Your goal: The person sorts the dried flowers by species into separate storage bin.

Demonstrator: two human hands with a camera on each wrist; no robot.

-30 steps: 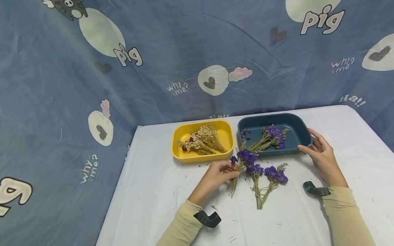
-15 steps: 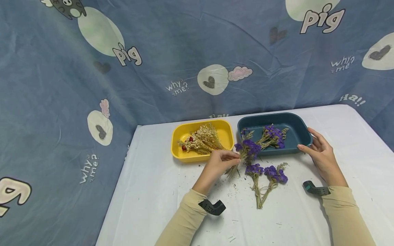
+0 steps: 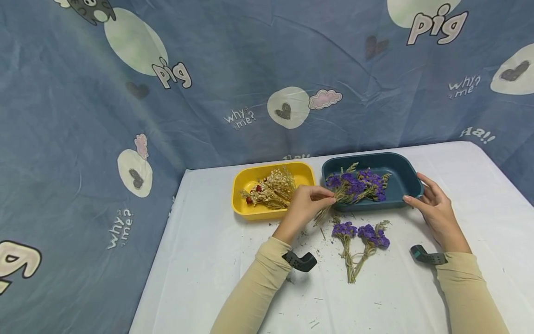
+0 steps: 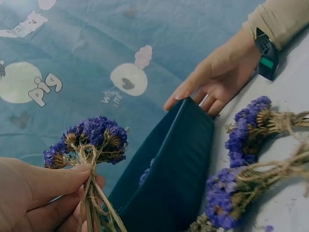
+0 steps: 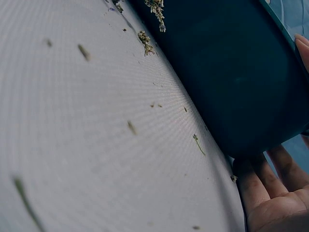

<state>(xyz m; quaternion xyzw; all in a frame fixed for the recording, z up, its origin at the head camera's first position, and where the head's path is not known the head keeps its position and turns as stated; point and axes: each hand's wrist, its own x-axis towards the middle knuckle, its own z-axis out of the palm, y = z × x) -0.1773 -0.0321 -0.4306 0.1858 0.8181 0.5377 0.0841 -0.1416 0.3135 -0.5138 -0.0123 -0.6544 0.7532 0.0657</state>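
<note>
My left hand pinches the stems of a dried purple flower bunch tied with twine. Its blooms are over the left part of a dark teal tray, while the stem ends stick out past the front rim. Inside that tray lies another purple flower bunch, partly overlapped by the held one. At the tray's right end, my right hand grips the rim, thumb in front and fingers around the corner. Two more tied bunches, a left one and a right one, lie on the table before the tray.
A yellow tray stands left of the teal one, holding cream dried flowers with a few red blooms. Bits of stem and petal litter the white tablecloth. A patterned blue curtain hangs behind the table.
My left hand has carried the purple bunch up and to the right, from above the table to over the teal tray. The right hand has stayed on the tray's end.
</note>
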